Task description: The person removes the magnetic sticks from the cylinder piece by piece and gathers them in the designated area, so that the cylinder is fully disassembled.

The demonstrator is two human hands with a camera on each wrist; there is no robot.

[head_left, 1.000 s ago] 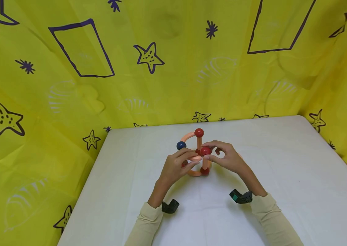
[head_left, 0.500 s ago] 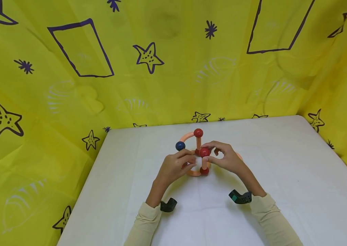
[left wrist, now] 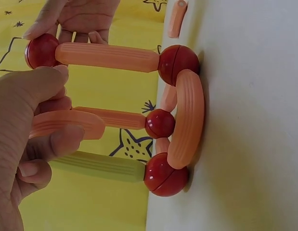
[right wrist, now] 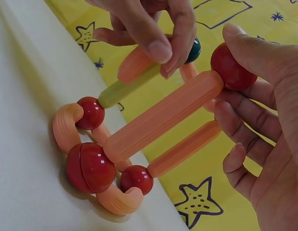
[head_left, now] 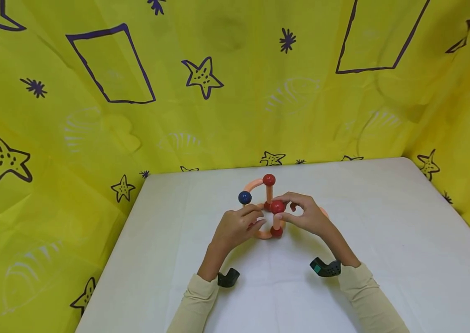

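A toy frame of balls and ribbed magnetic sticks stands on the table. Curved orange sticks point(left wrist: 187, 120) link three red balls at its base. Two orange uprights and a yellow-green upright point(left wrist: 103, 166) rise from them. At the top, a curved stick point(head_left: 254, 185) joins the blue ball point(head_left: 245, 198) to the rear red ball point(head_left: 269, 180). My right hand point(head_left: 307, 213) holds the front top red ball point(right wrist: 233, 66) between thumb and fingers. Beside it, my left hand point(head_left: 237, 228) pinches another curved orange stick point(left wrist: 69, 123), whose free end is apart from that red ball.
A loose orange stick point(left wrist: 177, 18) lies on the white table point(head_left: 385, 240), partly hidden behind my right hand in the head view. Yellow cloth point(head_left: 235, 120) with drawn starfish surrounds the table at the back and sides.
My left hand has drawn slightly left and turned, bringing the curved stick's end away from the front red ball. My right hand has stayed on that ball.
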